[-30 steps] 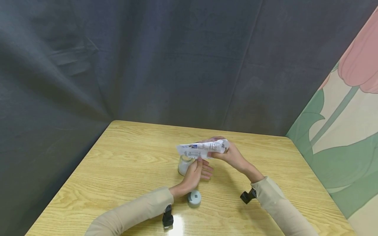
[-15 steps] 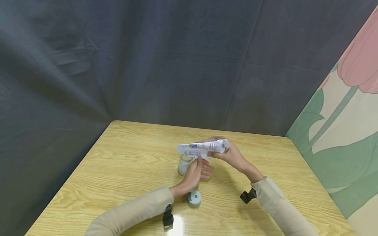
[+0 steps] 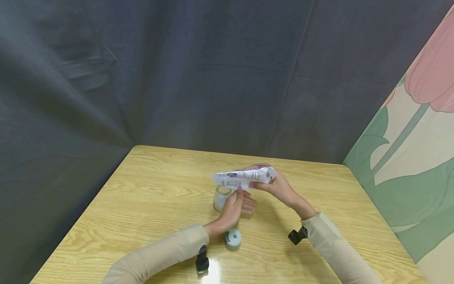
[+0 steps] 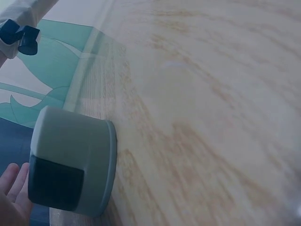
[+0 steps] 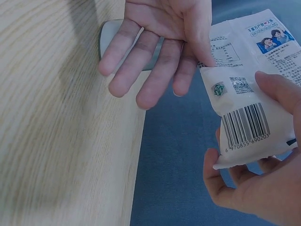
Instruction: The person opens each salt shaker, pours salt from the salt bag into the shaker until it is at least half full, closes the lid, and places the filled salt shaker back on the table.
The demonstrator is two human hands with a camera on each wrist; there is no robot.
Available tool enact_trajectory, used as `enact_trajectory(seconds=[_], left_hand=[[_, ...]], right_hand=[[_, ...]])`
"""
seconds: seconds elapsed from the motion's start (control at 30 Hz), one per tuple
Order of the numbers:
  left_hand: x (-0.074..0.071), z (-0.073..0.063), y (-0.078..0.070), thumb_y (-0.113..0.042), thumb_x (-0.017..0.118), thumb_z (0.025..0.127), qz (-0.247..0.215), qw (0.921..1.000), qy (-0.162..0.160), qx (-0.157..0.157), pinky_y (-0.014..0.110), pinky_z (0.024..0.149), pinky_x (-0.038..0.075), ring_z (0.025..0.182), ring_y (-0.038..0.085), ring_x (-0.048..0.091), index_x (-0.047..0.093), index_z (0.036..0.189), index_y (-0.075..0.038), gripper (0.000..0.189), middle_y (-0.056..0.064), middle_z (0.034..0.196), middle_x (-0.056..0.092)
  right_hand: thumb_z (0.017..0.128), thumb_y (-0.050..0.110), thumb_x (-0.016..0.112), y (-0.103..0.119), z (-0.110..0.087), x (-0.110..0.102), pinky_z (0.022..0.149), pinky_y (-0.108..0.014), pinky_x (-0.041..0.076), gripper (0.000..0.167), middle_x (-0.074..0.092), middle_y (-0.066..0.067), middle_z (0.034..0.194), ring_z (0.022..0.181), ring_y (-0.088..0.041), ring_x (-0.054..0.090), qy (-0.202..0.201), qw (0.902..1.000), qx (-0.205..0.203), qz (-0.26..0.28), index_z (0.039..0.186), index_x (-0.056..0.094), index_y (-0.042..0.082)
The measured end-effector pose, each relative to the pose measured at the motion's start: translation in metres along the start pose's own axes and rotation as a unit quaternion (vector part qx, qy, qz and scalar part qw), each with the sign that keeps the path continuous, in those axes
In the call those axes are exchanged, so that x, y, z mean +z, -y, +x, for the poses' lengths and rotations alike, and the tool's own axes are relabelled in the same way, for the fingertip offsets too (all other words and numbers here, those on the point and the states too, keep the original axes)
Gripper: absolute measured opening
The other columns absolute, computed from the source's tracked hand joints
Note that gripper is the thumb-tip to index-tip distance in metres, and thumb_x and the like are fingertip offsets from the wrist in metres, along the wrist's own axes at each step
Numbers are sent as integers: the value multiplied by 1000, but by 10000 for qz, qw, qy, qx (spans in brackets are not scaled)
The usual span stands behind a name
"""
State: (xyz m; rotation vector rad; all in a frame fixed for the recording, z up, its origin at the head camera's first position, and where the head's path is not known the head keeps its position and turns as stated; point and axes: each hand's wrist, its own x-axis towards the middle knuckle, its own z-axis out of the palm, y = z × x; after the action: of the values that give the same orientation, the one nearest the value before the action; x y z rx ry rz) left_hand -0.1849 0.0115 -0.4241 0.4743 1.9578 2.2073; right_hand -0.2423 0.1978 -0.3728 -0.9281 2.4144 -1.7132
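A white printed packet [image 3: 244, 178] is tilted over a glass jar [image 3: 220, 200] on the table, its left end above the jar's mouth. My right hand [image 3: 280, 189] grips the packet's right end; in the right wrist view its barcode faces the camera, with the thumb on one side and the fingers behind. My left hand [image 3: 234, 208] is beside the jar, palm showing, fingers spread and nearly straight, thumb touching the packet's lower edge. The jar holds something whitish. Close to the left wrist, a grey-green round lid [image 4: 75, 155] sits on the table.
The wooden table [image 3: 156, 189] ends at a dark curtain [image 3: 213, 79] at the back and left. A floral cloth [image 3: 418, 177] hangs at the right. Black wrist cameras hang under both sleeves.
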Motion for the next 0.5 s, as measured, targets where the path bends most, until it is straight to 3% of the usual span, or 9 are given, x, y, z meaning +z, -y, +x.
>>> enact_trajectory(seconds=[0.27, 0.5], left_hand=[[-3, 12, 30, -29, 16, 112, 116, 9999, -78, -70, 50, 84, 59, 99, 46, 65, 48, 121, 10, 51, 28, 109, 64], [-2, 12, 32, -36, 17, 111, 173, 9998, -125, -48, 42, 82, 61, 97, 42, 67, 48, 120, 8, 55, 23, 107, 66]], right_hand=[[87, 4, 77, 0, 0, 0, 89, -34, 57, 42, 58, -8, 134, 112, -25, 62, -43, 10000, 36, 3, 126, 65, 12], [87, 2, 76, -1, 1, 1, 87, -34, 58, 42, 59, -9, 133, 111, -25, 63, -20, 9999, 30, 96, 127, 64, 10]])
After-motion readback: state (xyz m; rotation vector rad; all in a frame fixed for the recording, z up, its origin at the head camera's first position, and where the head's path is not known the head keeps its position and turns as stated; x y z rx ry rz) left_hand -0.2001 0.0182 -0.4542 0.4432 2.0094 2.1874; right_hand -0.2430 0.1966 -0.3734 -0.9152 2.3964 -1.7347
